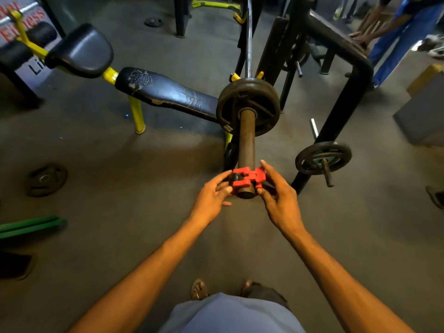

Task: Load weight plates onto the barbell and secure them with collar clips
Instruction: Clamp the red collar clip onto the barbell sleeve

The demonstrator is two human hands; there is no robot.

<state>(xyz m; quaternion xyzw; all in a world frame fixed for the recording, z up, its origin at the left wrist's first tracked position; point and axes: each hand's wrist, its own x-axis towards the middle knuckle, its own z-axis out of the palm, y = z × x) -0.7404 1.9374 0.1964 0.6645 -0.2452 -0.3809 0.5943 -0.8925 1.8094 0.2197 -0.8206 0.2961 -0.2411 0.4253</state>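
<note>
Bench (165,92) lay to the left, black pad cracked, on yellow legs. Rack (341,75) stood to the right, with a spare plate (323,157) on its low peg. Barbell (247,138) ran from near centre away to the far side, resting in the rack hooks. Plates (248,105) sat on the sleeve, pushed to the far end of it; from this angle their number could not be told.

Collar (247,180), red, sat around the near tip of the sleeve, well apart from the plates. Left hand (211,200) pinched its left side; right hand (281,200) gripped its right side, fingers closed on it. Whether the lever was open could not be told.

Judged step: plates loaded on this end, collar being fitted. Next move would call for sliding the collar along the sleeve until touching the outer plate, then closing the lever.

Writing: a far-left banner showed partial red letters, "ness", and black "Li"; the rest was cut off. Plate markings were too small to read.
</note>
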